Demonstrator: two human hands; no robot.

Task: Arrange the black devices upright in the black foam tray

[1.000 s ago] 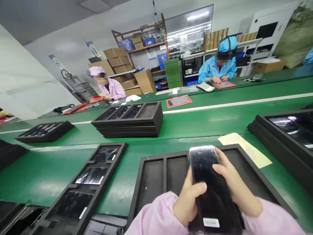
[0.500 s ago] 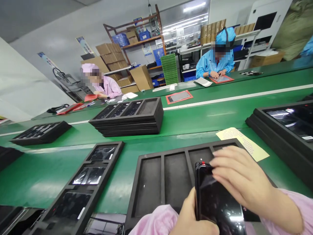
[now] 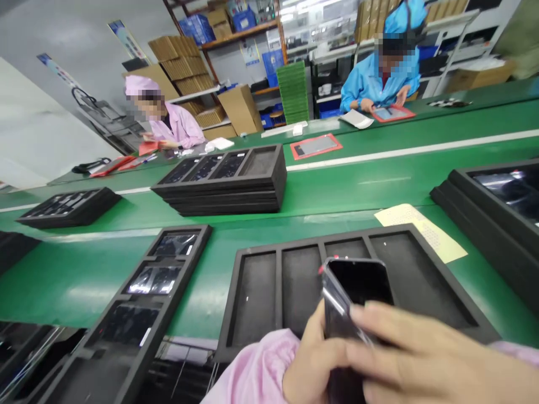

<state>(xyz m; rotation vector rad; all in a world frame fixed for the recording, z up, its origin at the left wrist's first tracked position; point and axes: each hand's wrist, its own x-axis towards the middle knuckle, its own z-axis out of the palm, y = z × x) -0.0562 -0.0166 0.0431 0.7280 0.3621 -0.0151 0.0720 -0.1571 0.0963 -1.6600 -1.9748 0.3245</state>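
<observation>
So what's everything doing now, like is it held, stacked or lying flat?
Dark phone, held
Left hand, closed around the phone
Right hand, lying across the phone
Clear film, seemingly part-lifted
Near tray, flat, partly hidden
Far trays, stacked
Long tray, holding dark screens
Yellow sheet, lying flat

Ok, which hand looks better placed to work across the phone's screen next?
Probably the right hand: its fingers lie across the front of the phone, while the left hand grips the phone's side, seemingly steadying it.
</observation>
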